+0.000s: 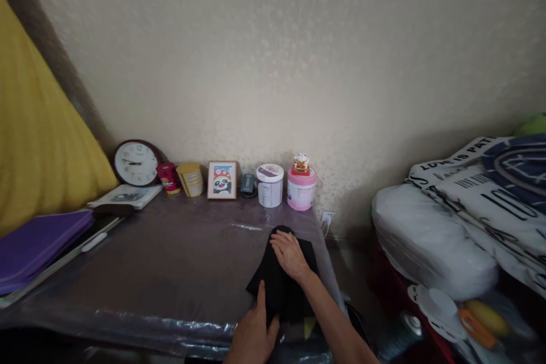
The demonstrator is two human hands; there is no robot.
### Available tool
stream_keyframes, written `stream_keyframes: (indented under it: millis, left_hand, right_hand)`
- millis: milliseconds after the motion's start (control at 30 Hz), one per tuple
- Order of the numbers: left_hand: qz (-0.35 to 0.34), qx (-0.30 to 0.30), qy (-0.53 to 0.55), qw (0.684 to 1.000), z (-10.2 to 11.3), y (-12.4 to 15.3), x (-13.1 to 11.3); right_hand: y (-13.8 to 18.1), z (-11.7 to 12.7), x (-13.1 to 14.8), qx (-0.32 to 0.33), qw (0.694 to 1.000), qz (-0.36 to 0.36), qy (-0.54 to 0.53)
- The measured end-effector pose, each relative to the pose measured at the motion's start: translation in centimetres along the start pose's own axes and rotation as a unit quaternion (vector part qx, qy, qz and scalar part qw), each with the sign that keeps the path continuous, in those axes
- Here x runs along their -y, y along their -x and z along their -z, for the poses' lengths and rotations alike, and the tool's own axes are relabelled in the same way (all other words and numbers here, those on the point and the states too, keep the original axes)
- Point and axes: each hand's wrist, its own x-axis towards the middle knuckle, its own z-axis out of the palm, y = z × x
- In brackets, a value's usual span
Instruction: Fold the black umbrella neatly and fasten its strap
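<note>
A black cloth item [279, 290], folded or crumpled, lies near the right front part of the table; its exact kind is unclear. My right hand [290, 253] rests flat across its far part, palm down, fingers stretched out. By the cloth's near left edge is my left hand [256, 327], its index finger pointing forward and its thumb held apart, both against the fabric. A small yellowish patch [309, 327] shows beside my right forearm, at the cloth's near edge.
The table [170, 261] has a glossy clear cover. Along the wall stand a clock [136, 164], a panda picture frame [222, 181], a white-purple tub [270, 187] and a pink tub [301, 190] bearing a lucky cat figure [301, 164]. Purple folders [42, 244] lie left; bedding [430, 239] is piled right.
</note>
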Motion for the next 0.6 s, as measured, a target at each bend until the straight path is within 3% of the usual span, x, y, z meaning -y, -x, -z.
stream_keyframes:
  millis: [133, 233, 333, 433, 533, 600]
  left_hand:
    - [0.007, 0.002, 0.055, 0.998, 0.3, -0.3, 0.6]
    - [0.005, 0.001, 0.1, 0.995, 0.4, -0.5, 0.9]
    - [0.006, 0.006, 0.123, 0.992, 0.5, -0.6, 1.1]
    - [0.002, 0.005, 0.138, 0.99, 0.4, -0.5, 1.2]
    - [-0.011, 0.0, 0.145, 0.989, 0.5, -0.5, 1.3]
    - [-0.008, 0.001, 0.14, 0.99, 0.5, -0.5, 1.2]
  right_hand:
    - [-0.7, 0.0, -1.5, -0.095, 0.991, -0.077, -0.051]
    - [0.7, -0.2, -2.0, -0.173, 0.962, -0.164, -0.129]
    - [2.7, -0.4, -2.0, -0.133, 0.963, -0.188, -0.141]
    - [4.3, 0.2, -2.4, -0.08, 0.98, -0.183, -0.02]
    - [5.2, 1.8, -3.4, -0.112, 0.967, -0.214, 0.086]
    - [5.8, 2.9, -4.1, -0.132, 0.957, -0.248, 0.08]
